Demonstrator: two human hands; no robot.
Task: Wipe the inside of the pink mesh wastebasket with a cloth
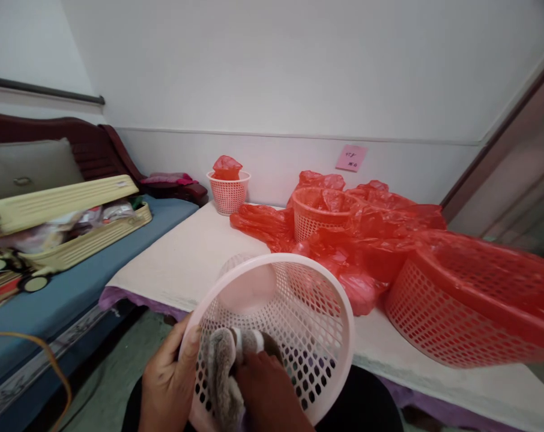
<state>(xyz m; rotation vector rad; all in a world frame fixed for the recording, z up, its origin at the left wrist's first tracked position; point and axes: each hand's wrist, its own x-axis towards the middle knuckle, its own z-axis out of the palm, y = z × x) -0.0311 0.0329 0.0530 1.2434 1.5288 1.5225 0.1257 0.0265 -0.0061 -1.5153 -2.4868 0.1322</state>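
A pale pink plastic basket [314, 288] with a perforated wall lies tilted over my lap, its mouth facing me. My left hand [168, 375] grips its rim at the left, thumb over the edge. Inside the basket, my right hand [267, 384] is closed on a grey-brown striped cloth [222, 354] and presses it near the lower wall. The right fingertips are hidden by the cloth and the hand itself.
On the white-covered table [173, 264] stand a small pink basket [229, 195], an orange-red basket [317, 210] among red plastic bags [384, 222], and a big red basket [461, 300]. Left is a bed [164, 210] with an open yellow suitcase [74, 204]. A pink note [352, 158] hangs on the wall.
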